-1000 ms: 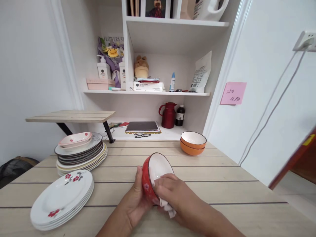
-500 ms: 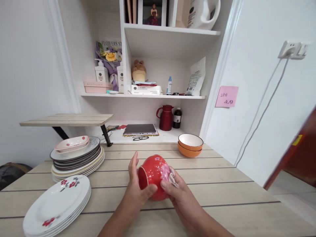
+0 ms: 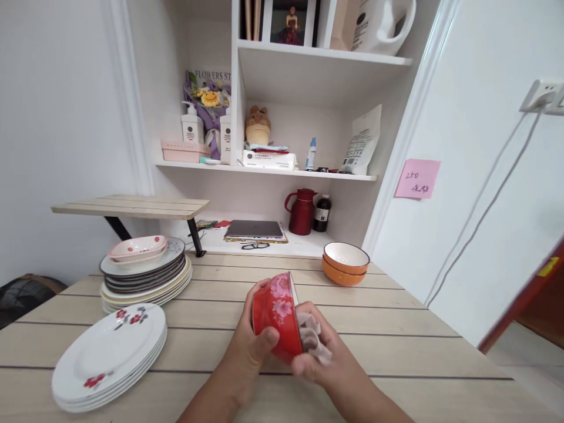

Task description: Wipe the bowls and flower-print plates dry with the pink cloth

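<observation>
Slatted table (image 3: pixel 396 335) | 1 red bowl (image 3: pixel 274 317) tipped, mouth rightward, axis crosswise | left fingers (image 3: pixel 249 298) clasp bowl | right fingers (image 3: pixel 318 316) pinch cloth (image 3: pixel 312 339)

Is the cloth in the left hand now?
No, the right hand holds the pale cloth at the rim of the red floral bowl, while the left hand grips the bowl's outside.

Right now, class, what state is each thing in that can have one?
Red bowl: tipped sideways, gripped by left fingers
Pale cloth: crumpled, held by right fingers
Orange bowls: nested, upright
Floral plates: stacked, face up
Spotted dish: upright
Laptop: closed
Red jug: upright
Dark bottle: upright, capped
Plug: in the wall socket
</observation>
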Demonstrator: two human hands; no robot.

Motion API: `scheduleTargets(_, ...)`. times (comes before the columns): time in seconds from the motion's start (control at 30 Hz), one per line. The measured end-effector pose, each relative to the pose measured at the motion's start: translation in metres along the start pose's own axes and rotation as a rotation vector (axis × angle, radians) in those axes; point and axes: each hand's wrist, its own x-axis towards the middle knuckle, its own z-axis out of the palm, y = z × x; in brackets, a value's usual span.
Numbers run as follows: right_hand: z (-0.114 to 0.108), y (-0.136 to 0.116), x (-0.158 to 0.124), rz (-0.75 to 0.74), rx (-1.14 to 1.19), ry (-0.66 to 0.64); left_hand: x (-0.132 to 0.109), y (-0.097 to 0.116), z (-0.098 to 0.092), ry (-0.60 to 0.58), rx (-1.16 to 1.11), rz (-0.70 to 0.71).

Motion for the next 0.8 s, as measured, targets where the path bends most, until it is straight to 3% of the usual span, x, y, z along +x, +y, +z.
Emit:
scheduleTargets(0.23, -0.011, -0.014, 0.003, -0.189, -0.722, -0.284, -0.003, -0.014, -0.019, -0.01, -0.191, -0.31)
scheduleTargets(0.33, -0.019, -0.016, 0.011, -0.226, -0.818, -0.345, 0.001, -0.02, -0.023, -0.037, -0.245, -0.346)
scheduleTargets(0.47, -0.025, -0.016, 0.016, -0.203, -0.811, -0.293, 0.003, -0.022, -0.024, -0.003, -0.307, -0.313)
scheduleTargets(0.57, -0.028, -0.012, 0.013, -0.126, -0.621, -0.214, 0.004, -0.02, -0.023, -0.002, -0.353, -0.288)
scheduleTargets(0.63, -0.032, -0.008, 0.012, -0.028, -0.341, -0.118, 0.004, -0.018, -0.025, -0.053, -0.387, -0.28)
scheduleTargets(0.73, -0.04, -0.005, 0.014, 0.042, 0.164, 0.169, 0.007, -0.018, -0.036, -0.136, -0.429, -0.241)
scheduleTargets(0.8, -0.046, -0.005, 0.019, 0.028, 0.373, 0.352, 0.011, -0.021, -0.047, -0.134, -0.46, -0.197)
